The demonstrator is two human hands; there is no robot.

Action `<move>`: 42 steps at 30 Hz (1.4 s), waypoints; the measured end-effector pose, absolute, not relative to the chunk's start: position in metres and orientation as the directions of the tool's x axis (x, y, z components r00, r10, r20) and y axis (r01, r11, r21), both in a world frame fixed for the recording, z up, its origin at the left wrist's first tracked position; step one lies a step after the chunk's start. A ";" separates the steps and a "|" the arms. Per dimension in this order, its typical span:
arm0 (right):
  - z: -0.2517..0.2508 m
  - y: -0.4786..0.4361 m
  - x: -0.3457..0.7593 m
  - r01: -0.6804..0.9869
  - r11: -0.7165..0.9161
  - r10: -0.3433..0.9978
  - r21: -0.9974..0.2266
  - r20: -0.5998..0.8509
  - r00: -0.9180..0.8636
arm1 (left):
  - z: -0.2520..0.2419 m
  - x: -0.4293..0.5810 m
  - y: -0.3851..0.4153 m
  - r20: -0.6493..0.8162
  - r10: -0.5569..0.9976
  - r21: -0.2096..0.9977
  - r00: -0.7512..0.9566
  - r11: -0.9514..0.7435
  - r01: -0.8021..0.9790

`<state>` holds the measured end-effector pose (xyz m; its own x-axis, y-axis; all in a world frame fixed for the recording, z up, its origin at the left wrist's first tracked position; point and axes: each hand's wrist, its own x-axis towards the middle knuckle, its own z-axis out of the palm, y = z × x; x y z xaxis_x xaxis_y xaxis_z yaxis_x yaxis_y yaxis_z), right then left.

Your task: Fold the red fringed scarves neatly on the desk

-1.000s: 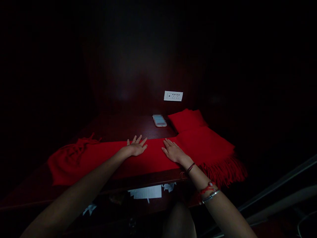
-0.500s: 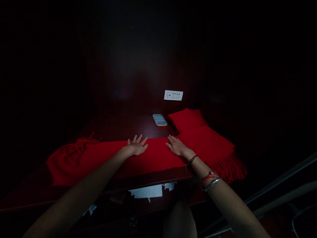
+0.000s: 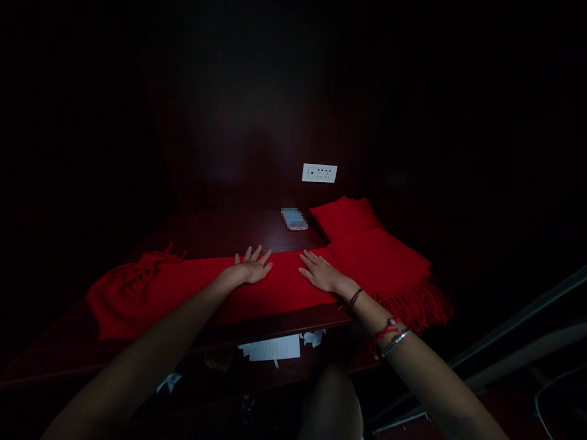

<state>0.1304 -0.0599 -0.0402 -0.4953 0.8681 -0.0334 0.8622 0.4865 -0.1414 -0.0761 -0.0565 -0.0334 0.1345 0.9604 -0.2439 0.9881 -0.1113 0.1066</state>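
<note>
A long red scarf [image 3: 284, 281] with fringed ends lies across the dark wooden desk, stretched lengthwise in a folded strip. My left hand [image 3: 252, 266] rests palm down on its middle, fingers spread. Just to the right, my right hand [image 3: 321, 272] lies flat on the same strip, fingers stretched out. Neither hand grips the cloth. The left end is rumpled, with a fringe near its far edge. At the right, the red fabric is wider and layered, and its fringe [image 3: 419, 305] hangs toward the desk's right side.
Behind the scarf a phone [image 3: 294, 219], its screen blurred, lies on the desk [image 3: 215, 235]. A white socket plate [image 3: 320, 173] is on the dark back wall. Papers [image 3: 275, 348] sit on a shelf below the desktop. My knee [image 3: 332, 403] shows underneath.
My right hand has slid slightly left along the scarf, closer to my left hand. My left hand stays in place on the cloth. The view has shifted a little.
</note>
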 end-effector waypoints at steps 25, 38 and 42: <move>-0.043 -0.106 0.118 0.834 0.536 0.844 -0.133 0.061 -0.533 | -0.046 -0.102 -0.092 0.126 0.944 0.045 0.304 -0.312 0.949; -0.052 -0.100 0.121 0.847 0.525 0.851 -0.082 0.077 -0.519 | -0.035 -0.199 -0.139 0.091 0.995 -0.047 -0.051 0.055 0.997; -0.053 -0.100 0.121 0.852 0.518 0.855 -0.083 0.082 -0.512 | -0.042 -0.113 -0.147 0.121 0.964 0.013 0.236 -0.239 0.971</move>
<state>0.1214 -0.1000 -0.0526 -0.5119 0.8551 0.0823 0.8515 0.5177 -0.0827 -0.1127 -0.1466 -0.0417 0.2361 0.9642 0.1207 0.9709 -0.2393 0.0128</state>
